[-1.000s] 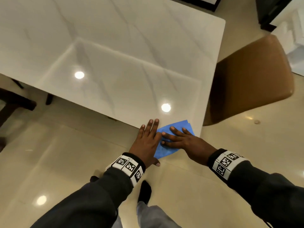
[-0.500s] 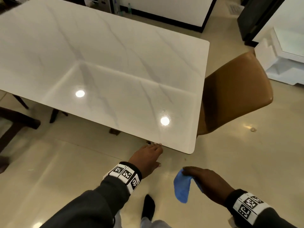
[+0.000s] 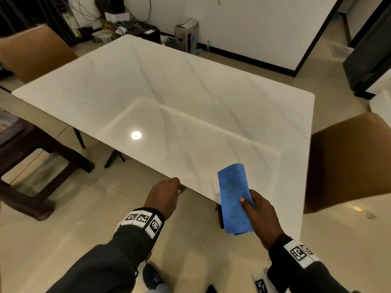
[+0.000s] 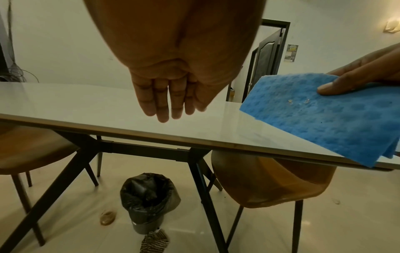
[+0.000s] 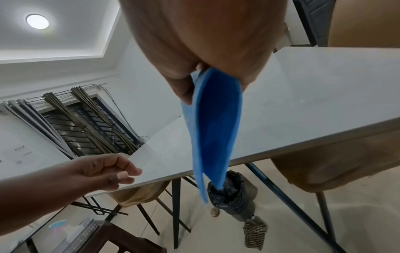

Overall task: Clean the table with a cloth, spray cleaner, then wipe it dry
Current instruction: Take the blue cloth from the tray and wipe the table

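My right hand (image 3: 260, 212) pinches a folded blue cloth (image 3: 233, 197) with the thumb on top. It holds the cloth in the air over the near edge of the white marble table (image 3: 169, 92). A few crumbs cling to the cloth (image 4: 324, 116), and its loose end (image 5: 216, 128) hangs down past the table edge. My left hand (image 3: 164, 195) hovers at the table's near edge, left of the cloth. Its fingers (image 5: 121, 171) are loosely curled and hold nothing. No spray bottle is in view.
Brown chairs stand at the right (image 3: 349, 159) and far left (image 3: 31, 51) of the table. A dark wooden stool (image 3: 31, 166) is at my left. Under the table are a bin with a black bag (image 4: 149, 202) and a checked cloth (image 4: 154, 243).
A second ago both hands lay flat on the cloth at the table's near corner. The right hand then took the cloth off the edge and now holds it raised; the left hand left the tabletop.
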